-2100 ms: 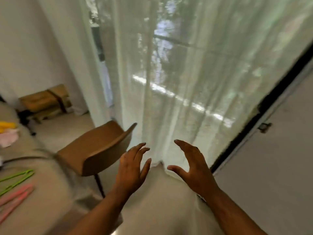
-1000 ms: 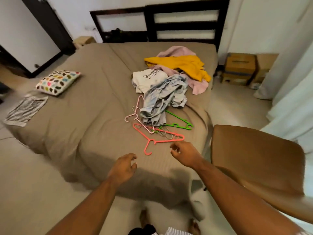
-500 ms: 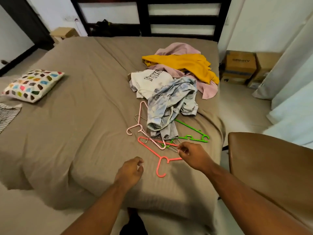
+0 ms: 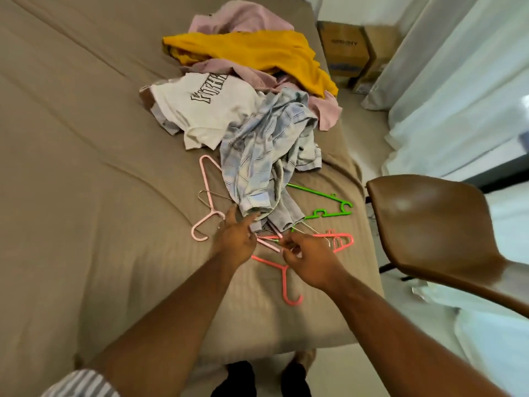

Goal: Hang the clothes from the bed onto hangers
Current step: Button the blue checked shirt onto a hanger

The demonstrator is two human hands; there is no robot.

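Head view: the right hand (image 4: 312,260) is pinching among the near tangled hangers (image 4: 284,282), while the left hand (image 4: 237,239), fingers straight, is touching the blue shirt (image 4: 266,156); next, I judge, is working one hanger free.

I count 4 garments (image 4: 266,144) on the bed (image 4: 86,138), 1 pink hanger (image 4: 206,179), 1 green hanger (image 4: 320,193), 1 coral hanger (image 4: 284,282), at least 1 wire hanger (image 4: 309,230), 2 cardboard boxes (image 4: 343,47), 1 chair (image 4: 429,224).

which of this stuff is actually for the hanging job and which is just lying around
For the job: yellow top, lilac garment, white printed t-shirt, blue checked shirt, pale pink hanger, green hanger, coral hanger.
Just there: brown chair, cardboard boxes, curtain.
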